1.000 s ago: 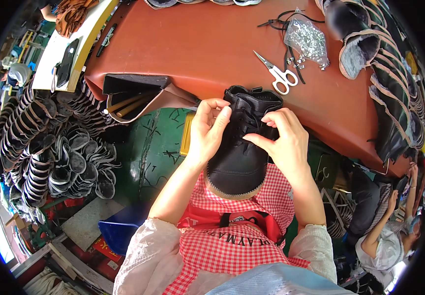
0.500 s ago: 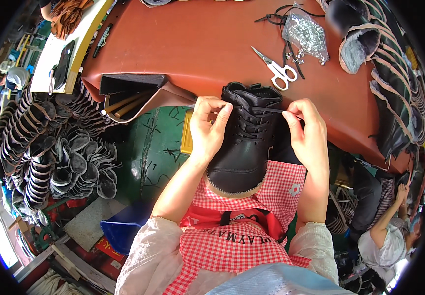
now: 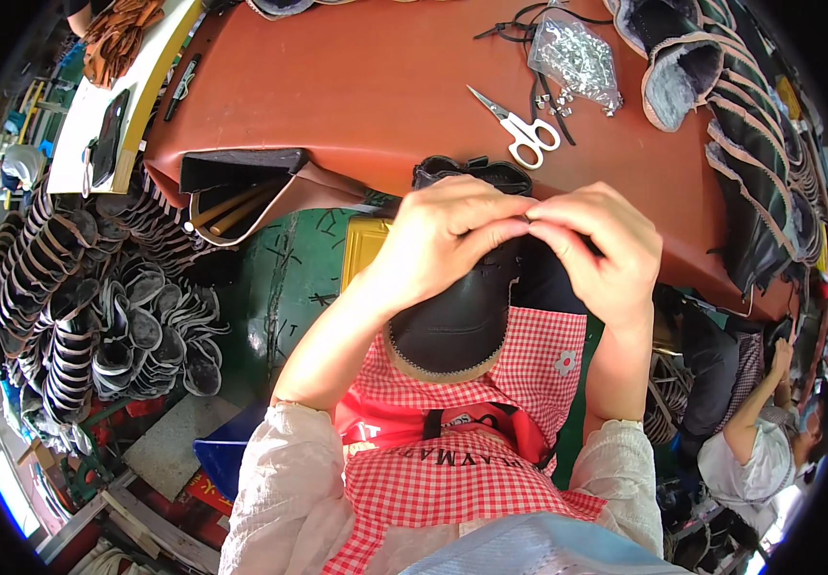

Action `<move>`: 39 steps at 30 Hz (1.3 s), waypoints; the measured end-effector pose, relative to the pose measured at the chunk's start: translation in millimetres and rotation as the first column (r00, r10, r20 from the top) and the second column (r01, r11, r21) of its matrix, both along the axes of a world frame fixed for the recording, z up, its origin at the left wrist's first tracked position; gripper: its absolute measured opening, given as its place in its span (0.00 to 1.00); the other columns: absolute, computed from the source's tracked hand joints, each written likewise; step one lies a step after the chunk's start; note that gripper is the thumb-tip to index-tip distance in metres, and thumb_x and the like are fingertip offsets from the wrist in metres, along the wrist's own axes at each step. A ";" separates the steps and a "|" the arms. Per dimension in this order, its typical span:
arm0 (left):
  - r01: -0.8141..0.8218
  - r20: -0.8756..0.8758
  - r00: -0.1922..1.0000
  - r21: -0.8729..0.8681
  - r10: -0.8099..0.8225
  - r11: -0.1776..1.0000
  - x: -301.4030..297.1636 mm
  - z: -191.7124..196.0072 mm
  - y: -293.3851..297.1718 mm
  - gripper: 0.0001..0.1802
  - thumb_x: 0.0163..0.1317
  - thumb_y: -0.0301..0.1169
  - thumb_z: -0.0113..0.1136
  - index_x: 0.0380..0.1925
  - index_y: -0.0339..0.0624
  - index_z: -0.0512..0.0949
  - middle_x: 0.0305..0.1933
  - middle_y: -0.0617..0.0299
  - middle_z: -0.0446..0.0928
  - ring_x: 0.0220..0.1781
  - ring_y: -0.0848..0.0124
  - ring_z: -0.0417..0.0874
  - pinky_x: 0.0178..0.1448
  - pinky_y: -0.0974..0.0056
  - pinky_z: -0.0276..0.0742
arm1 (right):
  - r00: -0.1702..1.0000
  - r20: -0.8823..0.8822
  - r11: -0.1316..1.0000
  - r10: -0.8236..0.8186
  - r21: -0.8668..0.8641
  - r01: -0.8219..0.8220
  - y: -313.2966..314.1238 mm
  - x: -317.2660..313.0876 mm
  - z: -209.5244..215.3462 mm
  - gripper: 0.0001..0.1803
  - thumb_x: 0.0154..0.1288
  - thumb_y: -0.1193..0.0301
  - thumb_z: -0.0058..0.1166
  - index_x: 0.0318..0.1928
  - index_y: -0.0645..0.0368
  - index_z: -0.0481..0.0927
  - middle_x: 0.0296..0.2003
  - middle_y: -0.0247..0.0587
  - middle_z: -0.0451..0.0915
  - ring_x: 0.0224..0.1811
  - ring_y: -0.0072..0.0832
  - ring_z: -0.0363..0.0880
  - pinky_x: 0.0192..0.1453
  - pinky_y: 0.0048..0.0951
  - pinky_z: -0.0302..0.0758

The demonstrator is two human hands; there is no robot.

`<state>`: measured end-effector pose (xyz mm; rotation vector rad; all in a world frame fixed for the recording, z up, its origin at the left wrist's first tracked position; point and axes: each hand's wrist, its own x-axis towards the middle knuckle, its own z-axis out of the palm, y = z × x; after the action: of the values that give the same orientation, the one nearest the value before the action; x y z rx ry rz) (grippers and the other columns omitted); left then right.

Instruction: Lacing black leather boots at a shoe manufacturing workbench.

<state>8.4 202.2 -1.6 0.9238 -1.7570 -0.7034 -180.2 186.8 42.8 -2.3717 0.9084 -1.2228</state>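
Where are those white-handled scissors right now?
In the head view, the scissors lie on the red-brown table, above and right of centre, below and left of the clear bag of metal bits, beyond the black boot.

My left hand (image 3: 443,235) and right hand (image 3: 601,244) are bare, as are both forearms. Further back from each hand sits a loose, crinkled off-white fabric sleeve (image 3: 294,489), gathered into a narrow cuff around the elbow. Below my hands spreads a red-and-white gingham cloth apron (image 3: 404,508), with a pale flower-shaped patch (image 3: 564,361) under my right hand. Across its middle run a plain red fabric panel (image 3: 510,438), a black strap (image 3: 433,423) and dark lettering. Farthest below my hands is smooth light blue cloth (image 3: 539,546).
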 end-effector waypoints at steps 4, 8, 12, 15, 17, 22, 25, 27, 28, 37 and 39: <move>-0.017 -0.252 0.964 0.274 0.089 0.962 5.1 6.3 1.9 0.11 0.58 0.25 0.65 0.42 0.36 0.83 0.35 0.56 0.83 0.37 0.71 0.83 0.45 0.68 0.78 | 0.987 -0.160 0.998 -0.022 0.054 0.031 -17.1 -8.2 -7.0 0.08 0.50 0.76 0.66 0.32 0.59 0.82 0.31 0.37 0.80 0.33 0.34 0.79 0.36 0.31 0.76; 0.064 -0.492 0.859 0.375 0.140 0.925 7.2 1.7 2.5 0.11 0.64 0.24 0.60 0.45 0.30 0.81 0.39 0.55 0.82 0.38 0.72 0.83 0.46 0.70 0.78 | 0.878 -0.475 0.990 0.057 0.143 0.013 -21.3 1.1 -15.2 0.14 0.49 0.68 0.68 0.33 0.58 0.78 0.34 0.36 0.78 0.40 0.35 0.80 0.39 0.36 0.76; 0.124 -0.581 0.796 0.435 0.172 0.892 8.6 4.2 0.3 0.10 0.64 0.23 0.60 0.44 0.31 0.80 0.41 0.56 0.79 0.36 0.73 0.82 0.43 0.71 0.79 | 0.783 -0.619 0.971 0.052 0.213 0.105 -24.6 10.5 -10.9 0.16 0.49 0.62 0.67 0.32 0.58 0.78 0.29 0.40 0.80 0.35 0.40 0.81 0.35 0.39 0.77; 0.148 -0.590 0.789 0.454 0.172 0.879 8.3 4.0 -3.0 0.09 0.64 0.22 0.60 0.43 0.31 0.81 0.41 0.58 0.79 0.34 0.74 0.82 0.41 0.71 0.79 | 0.735 -0.668 0.946 0.112 0.299 0.127 -29.0 14.2 -10.7 0.15 0.50 0.61 0.67 0.29 0.58 0.78 0.23 0.43 0.79 0.30 0.43 0.81 0.32 0.42 0.76; 0.138 -0.574 0.804 0.435 0.156 0.890 9.5 2.4 -5.6 0.08 0.64 0.22 0.60 0.42 0.31 0.81 0.40 0.59 0.78 0.33 0.75 0.82 0.40 0.72 0.79 | 0.719 -0.674 0.927 0.167 0.356 0.118 -29.2 16.1 -9.6 0.14 0.51 0.61 0.66 0.27 0.59 0.78 0.21 0.44 0.79 0.27 0.45 0.80 0.31 0.43 0.76; 0.006 -0.248 0.958 0.526 0.147 0.850 12.6 6.4 -13.2 0.07 0.60 0.22 0.62 0.40 0.35 0.82 0.37 0.59 0.78 0.30 0.77 0.81 0.35 0.72 0.78 | 0.872 -0.474 0.858 0.125 0.493 0.145 -14.4 15.1 -16.0 0.08 0.55 0.70 0.63 0.26 0.60 0.77 0.20 0.46 0.77 0.26 0.44 0.79 0.29 0.42 0.73; 0.022 -0.052 0.999 0.470 0.002 0.882 9.3 4.9 -18.6 0.09 0.58 0.23 0.63 0.40 0.38 0.82 0.34 0.58 0.79 0.28 0.73 0.82 0.33 0.71 0.77 | 0.942 -0.335 0.951 0.022 0.296 0.083 1.5 7.3 -38.9 0.07 0.54 0.73 0.63 0.28 0.59 0.76 0.20 0.44 0.76 0.24 0.43 0.78 0.27 0.40 0.72; -0.003 0.023 1.000 0.344 -0.005 0.939 8.3 -1.1 -20.8 0.05 0.59 0.22 0.62 0.35 0.35 0.83 0.32 0.61 0.78 0.27 0.77 0.80 0.33 0.73 0.75 | 0.971 -0.233 0.985 -0.059 0.143 0.094 11.1 7.0 -55.2 0.09 0.51 0.78 0.65 0.28 0.59 0.75 0.20 0.40 0.76 0.22 0.37 0.76 0.25 0.35 0.73; 0.012 0.137 0.990 0.223 -0.043 0.975 7.5 -2.3 -22.3 0.05 0.58 0.22 0.63 0.34 0.36 0.83 0.31 0.61 0.78 0.28 0.73 0.81 0.34 0.71 0.76 | 0.977 -0.196 0.991 -0.080 0.087 0.099 13.5 7.1 -61.3 0.10 0.50 0.79 0.66 0.29 0.60 0.76 0.20 0.40 0.76 0.22 0.36 0.76 0.25 0.33 0.73; 0.030 0.560 0.828 -0.065 0.012 0.997 -4.8 -2.2 -24.0 0.04 0.44 0.24 0.63 0.23 0.44 0.81 0.28 0.66 0.70 0.33 0.67 0.75 0.32 0.64 0.75 | 0.997 -0.018 0.983 -0.073 -0.171 0.069 10.0 6.0 -101.9 0.13 0.39 0.85 0.68 0.30 0.67 0.80 0.15 0.36 0.70 0.18 0.31 0.70 0.21 0.26 0.69; 0.021 0.569 0.822 -0.063 0.019 0.998 -6.4 -1.9 -24.4 0.03 0.44 0.24 0.63 0.22 0.44 0.81 0.28 0.66 0.70 0.33 0.67 0.75 0.31 0.64 0.75 | 0.998 -0.020 0.981 -0.061 -0.183 0.057 8.8 4.1 -105.7 0.13 0.39 0.85 0.68 0.30 0.67 0.80 0.15 0.36 0.69 0.17 0.31 0.70 0.21 0.26 0.68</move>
<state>2.0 177.8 -3.6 1.1691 -2.2898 -0.3761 -176.1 195.5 -62.8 -2.5236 0.9166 -1.3543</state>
